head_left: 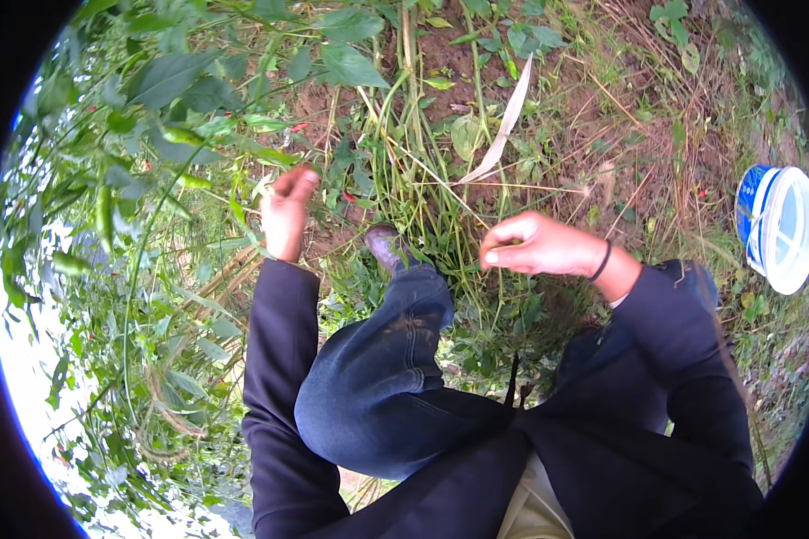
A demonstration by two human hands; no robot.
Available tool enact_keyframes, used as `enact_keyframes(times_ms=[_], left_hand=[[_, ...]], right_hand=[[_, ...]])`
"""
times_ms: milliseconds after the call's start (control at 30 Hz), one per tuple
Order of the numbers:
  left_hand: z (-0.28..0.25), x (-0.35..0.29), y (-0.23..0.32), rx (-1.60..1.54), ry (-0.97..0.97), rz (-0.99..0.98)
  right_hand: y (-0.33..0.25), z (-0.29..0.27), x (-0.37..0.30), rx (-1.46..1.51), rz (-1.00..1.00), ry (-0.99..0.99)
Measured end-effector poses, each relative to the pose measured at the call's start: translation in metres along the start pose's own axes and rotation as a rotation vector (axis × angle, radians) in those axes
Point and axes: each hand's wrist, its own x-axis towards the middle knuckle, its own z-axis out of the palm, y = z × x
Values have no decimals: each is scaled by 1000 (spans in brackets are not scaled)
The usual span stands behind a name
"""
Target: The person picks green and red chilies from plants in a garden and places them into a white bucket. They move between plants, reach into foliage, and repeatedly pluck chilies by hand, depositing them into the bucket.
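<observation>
Left hand (pixel 285 208) and right hand (pixel 537 244) curl, grip unclear, stems (pixel 414 121) between; open ground (pixel 643 171) borders the bucket (pixel 759 220).

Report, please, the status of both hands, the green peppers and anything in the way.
Left hand near foliage, right hand beside stems; both curled, grip unclear. Green peppers hanging at left. Stems between hands; bucket far right, out of the way.

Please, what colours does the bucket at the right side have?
The bucket is blue and white; it shows best in the head view.
</observation>
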Motion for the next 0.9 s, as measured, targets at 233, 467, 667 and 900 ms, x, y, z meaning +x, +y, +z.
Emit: enact_keyframes(times_ms=[233, 467, 667, 900], left_hand=[[2, -29, -90, -461, 127, -459], [44, 12, -133, 215, -96, -104], [53, 1, -82, -187, -251, -208], [50, 17, -89, -440, -153, -218]], right_hand=[[1, 42, 36, 612, 9, -64], [6, 54, 51, 918, -145, -85], [2, 45, 52, 647, -115, 124], [9, 47, 63, 503, -11, 294]])
